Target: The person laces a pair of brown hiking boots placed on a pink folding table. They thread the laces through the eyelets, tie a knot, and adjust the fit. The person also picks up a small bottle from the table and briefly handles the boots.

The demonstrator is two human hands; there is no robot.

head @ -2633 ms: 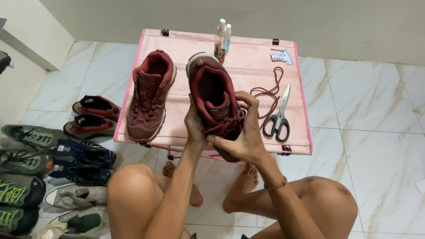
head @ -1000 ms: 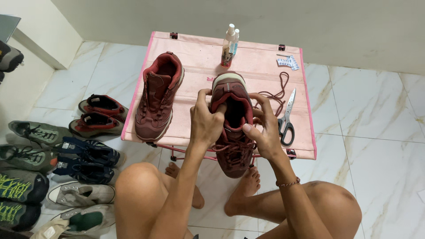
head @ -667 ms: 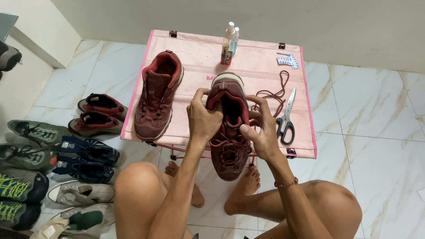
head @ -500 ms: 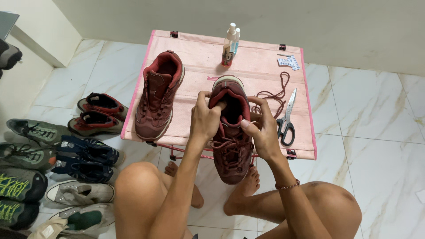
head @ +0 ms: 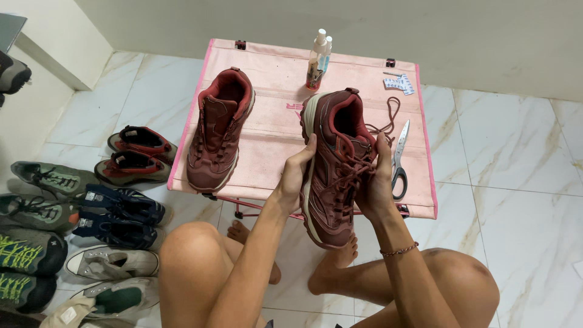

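Single head-worn view, looking steeply down and forward from above the seated person's bare knees. Near range: the left hand (head: 296,172) and right hand (head: 375,180) sit centre frame over the low pink fabric folding table (head: 273,130). White marble floor tiles (head: 516,182) fill the right, a pale wall base runs along the top edge. No second view overlaps.

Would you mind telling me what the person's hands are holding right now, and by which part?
Both hold a maroon shoe: the left hand grips its side by the sole, the right hand the other side at the laces.
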